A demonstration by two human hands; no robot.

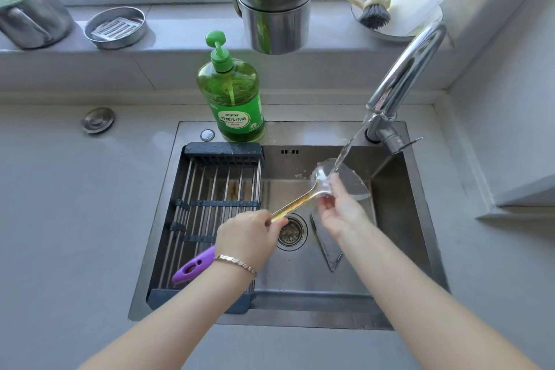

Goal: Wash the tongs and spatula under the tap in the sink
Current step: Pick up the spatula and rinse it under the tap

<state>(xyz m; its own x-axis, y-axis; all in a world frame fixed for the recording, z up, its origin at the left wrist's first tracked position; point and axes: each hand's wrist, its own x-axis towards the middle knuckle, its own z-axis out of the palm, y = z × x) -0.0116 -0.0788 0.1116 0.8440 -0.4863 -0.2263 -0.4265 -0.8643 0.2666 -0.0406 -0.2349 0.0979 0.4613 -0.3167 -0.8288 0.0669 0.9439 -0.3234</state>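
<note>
- The steel sink (399, 219) is set into the grey table (60, 189). The tongs (329, 249) lie spread in a V on its floor, just right of the drain strainer (290, 231) and partly hidden by the right forearm.
- A slatted drying rack (216, 186) fills the sink's left part; a purple handle (192, 268) rests on it, its far end hidden under the left wrist.
- On the windowsill stand two nested steel pots (273, 3) and a shallow steel dish (115, 27) holding a white perforated insert.
- A green soap bottle (231, 99) stands on the sink's back rim.
- The left hand (249, 237) grips the end of the spatula (297, 204) by its golden handle, above the drain.
- The right hand (342, 210) holds the spatula's head between thumb and curled fingers, directly under the stream from the tap (402, 78); water fans off it.
</note>
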